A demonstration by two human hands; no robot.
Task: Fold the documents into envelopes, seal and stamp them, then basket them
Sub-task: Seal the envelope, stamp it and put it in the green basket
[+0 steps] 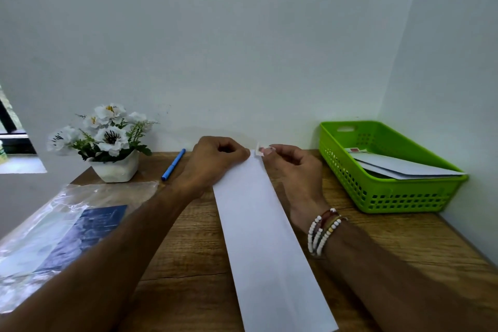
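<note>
A long white envelope (265, 237) lies lengthwise on the wooden desk (188, 264), running away from me. My left hand (215, 162) is curled with its fingers pressing on the envelope's far left corner. My right hand (291, 170) pinches a small stamp (260, 149) with a reddish picture just above the envelope's far end. A green plastic basket (377, 197) stands at the right against the wall, holding several white envelopes (404, 168), one with a red stamp showing.
A blue pen (173, 165) lies left of my left hand. A white pot of white flowers (107, 143) stands at the back left. A clear plastic sleeve with a dark blue sheet (80, 229) covers the desk's left side. Walls close the back and right.
</note>
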